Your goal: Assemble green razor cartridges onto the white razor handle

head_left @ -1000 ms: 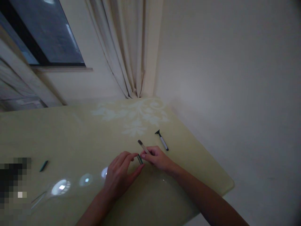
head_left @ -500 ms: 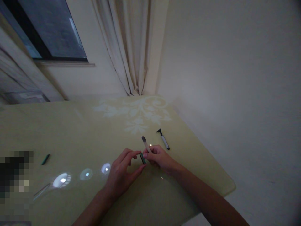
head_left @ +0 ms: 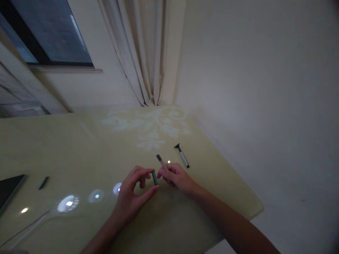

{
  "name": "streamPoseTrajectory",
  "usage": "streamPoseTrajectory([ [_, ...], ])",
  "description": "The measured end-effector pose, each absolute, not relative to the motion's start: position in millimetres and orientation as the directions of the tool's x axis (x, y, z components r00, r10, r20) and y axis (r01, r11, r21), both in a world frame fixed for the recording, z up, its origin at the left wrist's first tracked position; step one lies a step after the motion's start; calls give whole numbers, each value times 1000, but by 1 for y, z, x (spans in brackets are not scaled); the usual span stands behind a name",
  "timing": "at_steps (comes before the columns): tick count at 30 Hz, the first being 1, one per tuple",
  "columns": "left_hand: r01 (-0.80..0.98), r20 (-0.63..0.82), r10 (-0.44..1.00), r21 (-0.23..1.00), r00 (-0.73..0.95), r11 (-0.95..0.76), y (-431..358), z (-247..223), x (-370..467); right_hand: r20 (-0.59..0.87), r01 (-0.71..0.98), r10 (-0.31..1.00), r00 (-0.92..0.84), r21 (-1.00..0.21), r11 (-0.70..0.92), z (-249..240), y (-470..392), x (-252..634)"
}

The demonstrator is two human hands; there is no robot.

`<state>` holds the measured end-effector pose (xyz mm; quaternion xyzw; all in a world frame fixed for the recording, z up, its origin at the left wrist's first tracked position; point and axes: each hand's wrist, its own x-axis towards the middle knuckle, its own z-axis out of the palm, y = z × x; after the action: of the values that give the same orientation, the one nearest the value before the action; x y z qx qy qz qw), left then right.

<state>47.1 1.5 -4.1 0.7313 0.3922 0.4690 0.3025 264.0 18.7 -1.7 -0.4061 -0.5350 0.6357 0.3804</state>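
- Small green-and-black piece (head_left: 43, 182): lying on the worktop (head_left: 79, 155), left.
- Left hand (head_left: 127, 198): finger and thumb pinching a razor cartridge (head_left: 155, 178) by its ends, near centre.
- Slim dark-tipped tool (head_left: 161, 162): pinched in the right hand (head_left: 175, 176), near the cartridge; apparent step, tending the cartridge; next move seemingly calls for steady hold.
- Razor (head_left: 182, 156): lying beyond, right.

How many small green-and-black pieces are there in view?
2. The first piece is held upright in the left hand; the second piece lies on the table, right of the dark flat object. Others may be hidden.
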Motion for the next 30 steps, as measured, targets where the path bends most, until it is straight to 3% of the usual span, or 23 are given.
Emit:
streamPoseTrajectory([
  [4,270,430,879,838,206,-474,5,-3,41,134,213,949,-284,-957,199,10,17,272],
  [9,268,419,887,847,194,-459,5,-4,39,270,393,901,-340,-830,397,21,14,279],
  [15,281,440,874,829,206,-483,4,-7,40,308,455,861,-406,-749,482,17,14,279],
  [24,291,446,875,826,189,-483,4,-2,41,313,409,858,-407,-778,478,21,16,283],
  [30,298,465,864,811,194,-503,4,1,43,329,436,833,-444,-733,522,15,15,283],
])
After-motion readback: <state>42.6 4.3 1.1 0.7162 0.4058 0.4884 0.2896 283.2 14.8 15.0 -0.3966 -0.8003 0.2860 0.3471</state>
